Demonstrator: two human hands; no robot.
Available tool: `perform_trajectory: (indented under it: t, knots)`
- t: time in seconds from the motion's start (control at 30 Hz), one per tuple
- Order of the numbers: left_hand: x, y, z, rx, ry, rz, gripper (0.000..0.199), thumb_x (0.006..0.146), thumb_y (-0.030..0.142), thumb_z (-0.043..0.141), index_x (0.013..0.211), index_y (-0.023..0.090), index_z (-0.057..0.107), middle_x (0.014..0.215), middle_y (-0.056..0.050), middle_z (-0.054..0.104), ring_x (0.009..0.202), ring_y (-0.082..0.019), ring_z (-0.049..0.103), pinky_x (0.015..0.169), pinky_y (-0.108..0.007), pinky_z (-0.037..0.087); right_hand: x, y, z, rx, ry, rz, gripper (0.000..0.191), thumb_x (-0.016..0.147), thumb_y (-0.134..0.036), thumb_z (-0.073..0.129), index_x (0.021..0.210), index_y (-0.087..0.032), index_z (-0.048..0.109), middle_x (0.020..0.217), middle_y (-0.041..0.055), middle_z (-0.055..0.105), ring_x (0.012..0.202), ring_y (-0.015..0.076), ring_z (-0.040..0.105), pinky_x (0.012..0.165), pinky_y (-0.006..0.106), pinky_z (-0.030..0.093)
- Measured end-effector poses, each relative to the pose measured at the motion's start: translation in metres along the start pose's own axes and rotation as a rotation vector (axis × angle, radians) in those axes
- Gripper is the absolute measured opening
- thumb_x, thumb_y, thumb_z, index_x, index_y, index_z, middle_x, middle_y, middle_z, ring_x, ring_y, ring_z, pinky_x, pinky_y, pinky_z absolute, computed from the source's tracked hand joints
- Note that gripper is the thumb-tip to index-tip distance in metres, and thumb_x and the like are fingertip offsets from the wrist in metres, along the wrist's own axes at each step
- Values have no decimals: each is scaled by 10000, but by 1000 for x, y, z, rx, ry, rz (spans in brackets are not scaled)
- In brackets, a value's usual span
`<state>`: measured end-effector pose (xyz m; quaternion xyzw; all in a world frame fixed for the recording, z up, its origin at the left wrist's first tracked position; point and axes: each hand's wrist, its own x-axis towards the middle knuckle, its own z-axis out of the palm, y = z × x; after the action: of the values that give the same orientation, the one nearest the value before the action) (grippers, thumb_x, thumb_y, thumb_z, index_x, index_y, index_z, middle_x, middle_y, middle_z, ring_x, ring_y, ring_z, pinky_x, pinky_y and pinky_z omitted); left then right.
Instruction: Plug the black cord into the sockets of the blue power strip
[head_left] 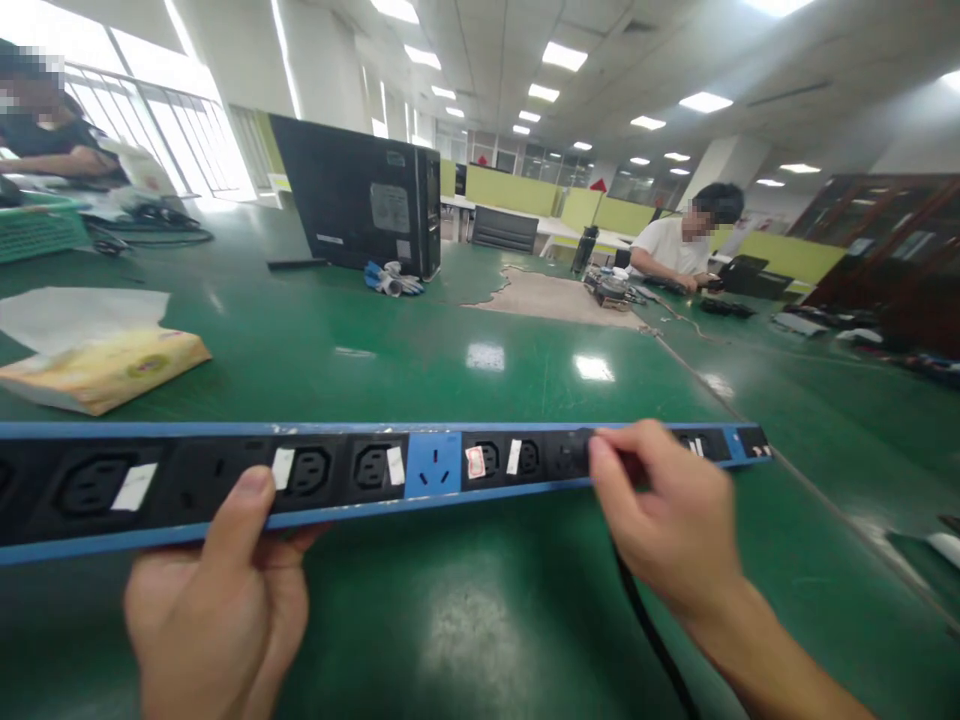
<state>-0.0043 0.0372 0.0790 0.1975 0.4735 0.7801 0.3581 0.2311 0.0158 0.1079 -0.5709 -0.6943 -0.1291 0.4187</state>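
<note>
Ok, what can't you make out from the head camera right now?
All in the head view:
Strip: left end cut off by the left edge; some sockets covered by the right grip.
Cable: upper end hidden by the right grip, lower end cut off by the bottom edge.
Left grip: fingers partly hidden by the strip.
Red label: writing too small and blurred.

Free desk (420,370) beyond the power strip (433,466), tissue pack (135,368) behind its left part, computer tower (360,205) farther behind.
</note>
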Motion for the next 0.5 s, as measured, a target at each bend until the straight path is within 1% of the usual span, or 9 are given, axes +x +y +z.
perform_trajectory:
  t: [0.07, 0.1, 0.13, 0.17, 0.2, 0.23, 0.33, 0.43, 0.5]
  knots:
    - [0, 0, 0, -21, -16, 37, 320, 644, 218, 773, 945, 203, 666, 1059, 13, 678, 890, -143, 636, 616, -229, 612, 6, -21, -6, 64, 82, 62, 70, 870, -260, 537, 853, -257, 605, 716, 21, 656, 612, 162, 605, 561, 291, 438]
    - [0, -1, 0, -32, -22, 52, 326, 648, 218, 774, 956, 198, 669, 1049, 8, 681, 866, -135, 637, 607, -225, 612, 7, -32, -4, 143, 29, 34, 79, 868, -264, 535, 825, -260, 601, 696, 11, 648, 599, 156, 598, 543, 286, 433]
    - [0, -2, -1, -37, -24, 65, 329, 651, 221, 776, 963, 196, 672, 1035, 5, 684, 849, -132, 638, 595, -218, 609, 9, -42, 1, 227, -68, 0, 111, 869, -263, 525, 775, -258, 585, 662, -1, 630, 583, 149, 587, 526, 280, 421]
    - [-1, -2, -2, -38, -22, 73, 330, 650, 223, 780, 962, 199, 677, 1024, 3, 687, 841, -134, 641, 581, -210, 605, 9, -51, 9, 277, -131, 1, 138, 868, -256, 514, 741, -251, 567, 640, -7, 617, 574, 147, 580, 517, 278, 411]
    - [-1, -3, -3, -38, -16, 79, 324, 648, 227, 784, 955, 207, 682, 1020, 2, 689, 843, -141, 645, 571, -205, 601, 9, -59, 18, 307, -173, 10, 162, 869, -256, 504, 713, -245, 549, 623, -9, 604, 569, 146, 571, 513, 278, 401]
    - [-2, -3, -4, -42, -12, 84, 313, 646, 234, 788, 941, 216, 686, 1021, 0, 691, 851, -153, 649, 563, -208, 601, 8, -64, 26, 317, -181, 38, 174, 869, -256, 497, 700, -241, 539, 616, -8, 597, 566, 147, 564, 513, 280, 393]
    - [-3, -5, -6, -63, -41, 74, 293, 634, 226, 795, 907, 239, 690, 1046, -4, 692, 901, -199, 658, 580, -257, 618, 5, -73, 40, 333, -160, 101, 182, 874, -255, 483, 704, -233, 543, 610, -6, 587, 560, 142, 549, 519, 280, 383]
    - [-4, -6, -6, -58, -50, 52, 293, 642, 226, 789, 917, 244, 690, 1045, -3, 696, 905, -202, 664, 589, -262, 619, 2, -72, 40, 353, -197, 78, 191, 876, -242, 481, 699, -222, 551, 613, -7, 581, 570, 135, 547, 529, 274, 380]
    - [-4, -6, -7, -47, -36, 33, 308, 648, 235, 787, 939, 244, 686, 1048, -1, 696, 897, -195, 668, 579, -244, 611, 2, -67, 38, 334, -161, 106, 191, 875, -253, 497, 696, -217, 554, 612, -6, 579, 569, 133, 540, 539, 274, 384]
